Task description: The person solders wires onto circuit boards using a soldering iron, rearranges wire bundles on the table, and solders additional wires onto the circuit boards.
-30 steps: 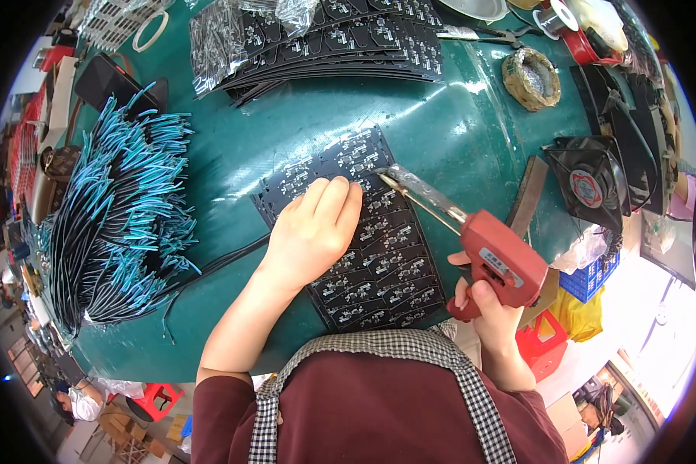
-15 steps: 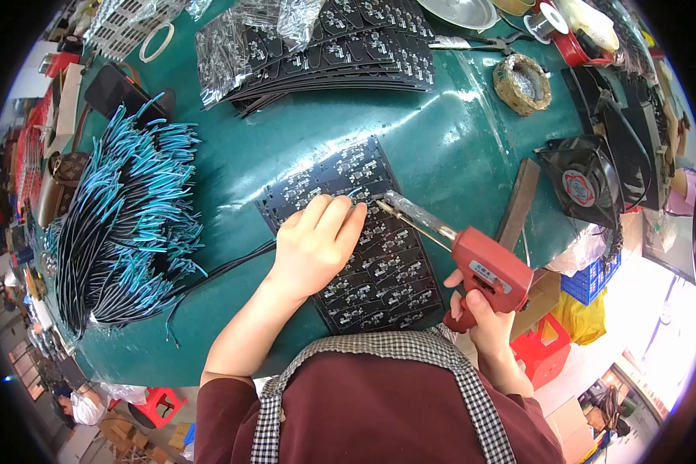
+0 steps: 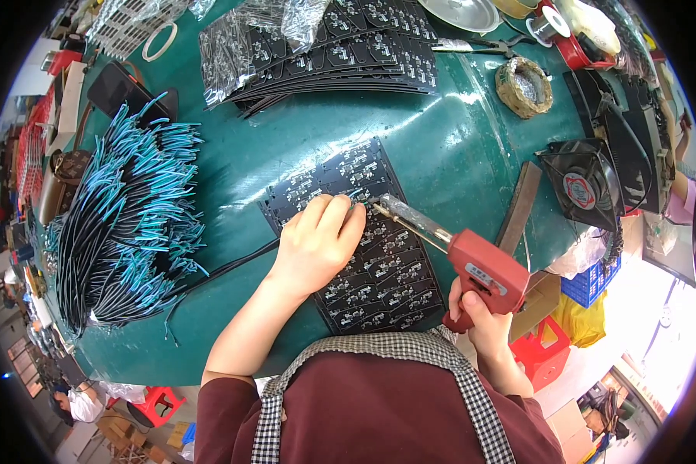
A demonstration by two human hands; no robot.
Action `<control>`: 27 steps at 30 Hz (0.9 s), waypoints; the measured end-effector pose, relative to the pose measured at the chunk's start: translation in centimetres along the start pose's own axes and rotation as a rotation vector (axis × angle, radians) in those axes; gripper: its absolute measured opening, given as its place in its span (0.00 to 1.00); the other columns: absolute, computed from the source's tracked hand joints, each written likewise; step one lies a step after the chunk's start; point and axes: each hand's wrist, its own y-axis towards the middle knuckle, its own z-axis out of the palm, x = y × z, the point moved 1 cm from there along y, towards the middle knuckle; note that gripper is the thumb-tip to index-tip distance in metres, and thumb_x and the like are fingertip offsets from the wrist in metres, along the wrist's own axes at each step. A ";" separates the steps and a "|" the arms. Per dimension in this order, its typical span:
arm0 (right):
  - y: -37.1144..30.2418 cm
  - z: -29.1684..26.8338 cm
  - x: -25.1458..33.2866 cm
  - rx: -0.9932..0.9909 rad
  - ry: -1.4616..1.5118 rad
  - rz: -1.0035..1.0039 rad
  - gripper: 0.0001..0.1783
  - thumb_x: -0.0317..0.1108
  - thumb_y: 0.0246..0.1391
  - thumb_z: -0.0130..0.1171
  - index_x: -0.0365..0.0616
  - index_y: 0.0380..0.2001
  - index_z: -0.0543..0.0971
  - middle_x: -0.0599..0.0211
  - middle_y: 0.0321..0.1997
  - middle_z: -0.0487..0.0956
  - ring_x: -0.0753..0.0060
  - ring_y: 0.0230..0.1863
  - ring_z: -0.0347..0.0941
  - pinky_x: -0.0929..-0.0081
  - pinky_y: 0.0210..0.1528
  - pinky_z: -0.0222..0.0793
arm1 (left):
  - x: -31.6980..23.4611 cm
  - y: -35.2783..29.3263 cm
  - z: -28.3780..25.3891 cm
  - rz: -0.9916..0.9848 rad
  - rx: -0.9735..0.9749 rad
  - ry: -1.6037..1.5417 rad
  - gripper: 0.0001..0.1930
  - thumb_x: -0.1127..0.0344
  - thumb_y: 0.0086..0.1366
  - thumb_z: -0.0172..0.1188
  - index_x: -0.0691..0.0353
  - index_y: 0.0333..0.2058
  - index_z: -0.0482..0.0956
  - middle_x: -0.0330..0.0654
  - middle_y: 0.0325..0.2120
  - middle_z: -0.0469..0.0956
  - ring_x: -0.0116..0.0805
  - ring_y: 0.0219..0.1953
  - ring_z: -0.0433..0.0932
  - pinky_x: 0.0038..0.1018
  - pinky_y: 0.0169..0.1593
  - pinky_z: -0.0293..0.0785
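A black sheet of small circuit boards (image 3: 383,271) lies on the green table in front of me. My left hand (image 3: 317,241) rests over its left half, fingers closed in a pinch on a thin black wire (image 3: 243,259). That wire trails back toward a big bundle of black wires with teal ends (image 3: 143,209) at the left; a teal tip shows just past my fingertips. My right hand (image 3: 483,321) is wrapped round the handle of a red soldering gun (image 3: 489,267). Its tip points at the board, right beside my left fingertips. Whether the tip touches the wire, I cannot tell.
Stacked circuit board sheets (image 3: 340,66), partly under clear plastic, lie at the far side. To the right are a round tin (image 3: 523,87), a solder spool (image 3: 547,25), pliers (image 3: 479,48), a dark bar (image 3: 520,205) and a black fan (image 3: 584,185). A phone (image 3: 120,89) lies far left.
The soldering gun has shifted very slightly left, its tip still by my left fingertips. My left hand stays in nearly the same place with the wire.
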 end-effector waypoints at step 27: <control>-3.6 -1.9 -0.8 -0.263 0.023 -0.309 0.22 0.40 0.58 0.46 0.35 0.50 0.64 0.58 0.40 0.74 0.83 0.16 0.61 0.88 0.15 0.53 | -0.6 -1.1 -1.8 -0.024 0.143 -0.003 0.17 0.68 0.48 0.52 0.62 0.40 0.72 0.42 0.37 0.69 0.36 0.39 0.71 0.29 0.39 0.72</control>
